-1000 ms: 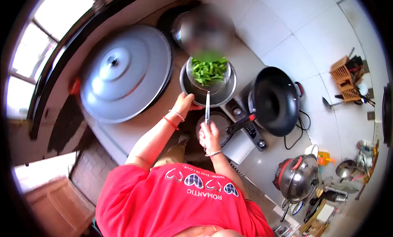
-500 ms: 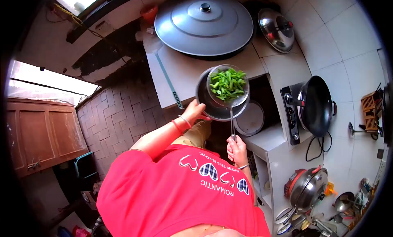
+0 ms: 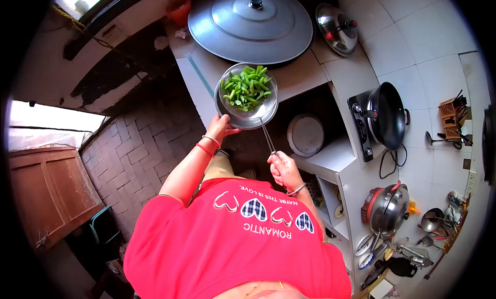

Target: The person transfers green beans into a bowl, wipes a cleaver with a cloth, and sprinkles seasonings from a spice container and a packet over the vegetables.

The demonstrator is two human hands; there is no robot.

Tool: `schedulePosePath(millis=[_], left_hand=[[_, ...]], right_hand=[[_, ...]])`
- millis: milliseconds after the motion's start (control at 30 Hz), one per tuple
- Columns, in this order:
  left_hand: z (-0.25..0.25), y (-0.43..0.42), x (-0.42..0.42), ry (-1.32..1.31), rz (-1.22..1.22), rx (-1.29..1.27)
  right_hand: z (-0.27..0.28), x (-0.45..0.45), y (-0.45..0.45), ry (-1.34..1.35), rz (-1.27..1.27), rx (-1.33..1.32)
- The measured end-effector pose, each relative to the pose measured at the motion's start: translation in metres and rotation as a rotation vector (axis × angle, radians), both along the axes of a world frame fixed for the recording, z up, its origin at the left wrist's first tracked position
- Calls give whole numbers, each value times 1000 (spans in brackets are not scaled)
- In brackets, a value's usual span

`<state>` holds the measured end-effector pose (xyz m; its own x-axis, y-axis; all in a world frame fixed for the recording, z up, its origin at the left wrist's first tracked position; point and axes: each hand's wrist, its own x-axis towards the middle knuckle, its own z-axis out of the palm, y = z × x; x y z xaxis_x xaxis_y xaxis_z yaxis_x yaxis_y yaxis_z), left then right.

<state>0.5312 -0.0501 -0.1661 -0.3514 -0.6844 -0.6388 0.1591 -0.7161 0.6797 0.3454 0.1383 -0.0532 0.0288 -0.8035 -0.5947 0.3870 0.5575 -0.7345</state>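
Chopped green vegetables (image 3: 245, 88) in the round mesh strainer (image 3: 264, 110) have been moved leftward, just in front of the large grey domed lid (image 3: 250, 33), seemingly in transit, strainer and silver metal bowl (image 3: 242, 124) being gripped by closed fingers of right hand (image 3: 284, 169) and left hand (image 3: 219, 127) respectively.

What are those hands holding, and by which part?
The left hand holds the metal bowl by its edge; the right hand holds the strainer by its handle.

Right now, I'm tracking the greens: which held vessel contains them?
The strainer in the right hand: its long handle sets it apart from the bowl in the left hand, showing behind it.
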Motion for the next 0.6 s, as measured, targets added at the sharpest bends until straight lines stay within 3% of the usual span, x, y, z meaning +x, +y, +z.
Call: schedulePosePath(millis=[400, 500, 600], left_hand=[[6, -30, 36, -96, -121, -8], [-24, -37, 54, -280, -78, -203], [0, -41, 67, -161, 18, -284]], right_hand=[[48, 38, -26, 77, -215, -13], [45, 51, -19, 62, -271, 4], [47, 65, -14, 46, -329, 9]])
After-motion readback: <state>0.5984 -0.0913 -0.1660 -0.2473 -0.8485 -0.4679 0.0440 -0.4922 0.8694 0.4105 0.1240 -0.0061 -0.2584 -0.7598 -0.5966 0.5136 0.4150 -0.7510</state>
